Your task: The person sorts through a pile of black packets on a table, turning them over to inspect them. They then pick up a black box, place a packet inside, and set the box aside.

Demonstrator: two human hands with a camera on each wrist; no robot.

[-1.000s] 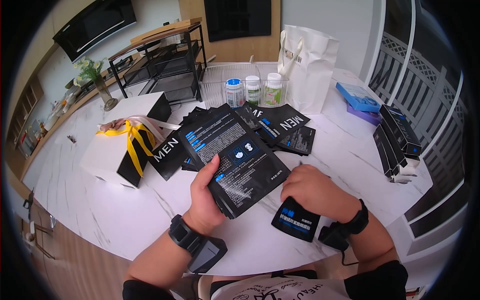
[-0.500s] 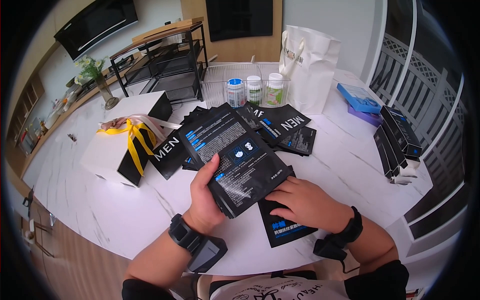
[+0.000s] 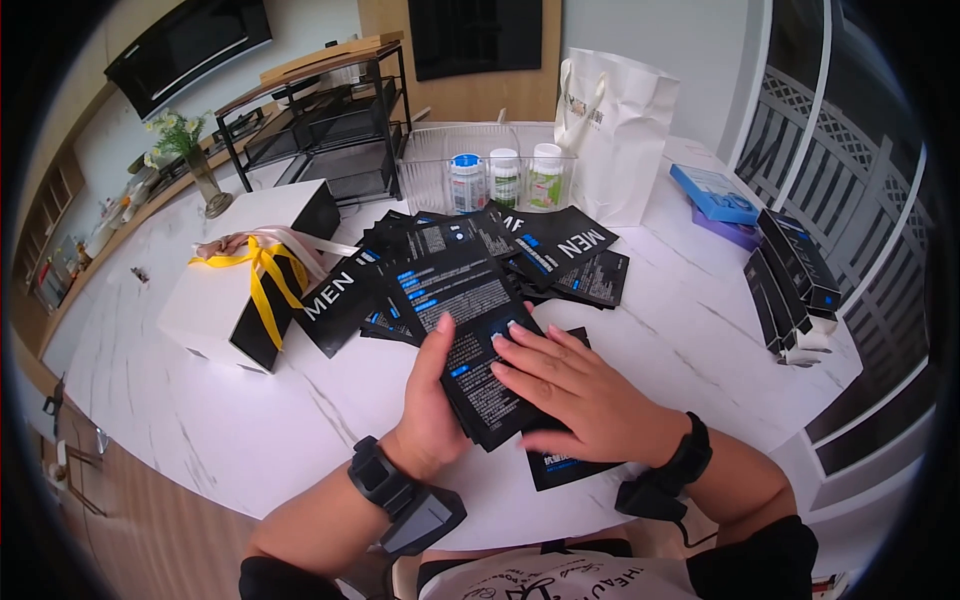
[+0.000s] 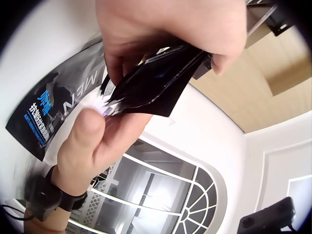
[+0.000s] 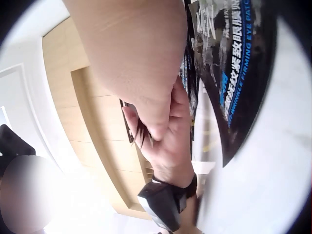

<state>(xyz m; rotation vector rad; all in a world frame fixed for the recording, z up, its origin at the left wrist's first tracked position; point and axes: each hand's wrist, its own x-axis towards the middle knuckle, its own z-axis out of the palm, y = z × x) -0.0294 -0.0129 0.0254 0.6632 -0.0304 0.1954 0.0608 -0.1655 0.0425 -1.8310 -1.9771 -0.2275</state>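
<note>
In the head view my left hand grips a stack of black sachets, thumb on top and the other fingers hidden below. My right hand lies over the stack's lower right part with fingers extended, touching its face. Under the right hand, another black sachet with blue lettering lies on the table. The left wrist view shows the stack edge-on between both hands, and the lone sachet beside them. More black MEN sachets lie in a spread pile behind the stack.
A white box with ribbons stands at the left. Behind are a black rack, a clear bin with bottles and a white paper bag. At the right lie a blue box and several black boxes.
The held stack has tilted more upright and shifted slightly down. My right hand has moved left from the loose sachet onto the stack, its fingers now spread over it.
</note>
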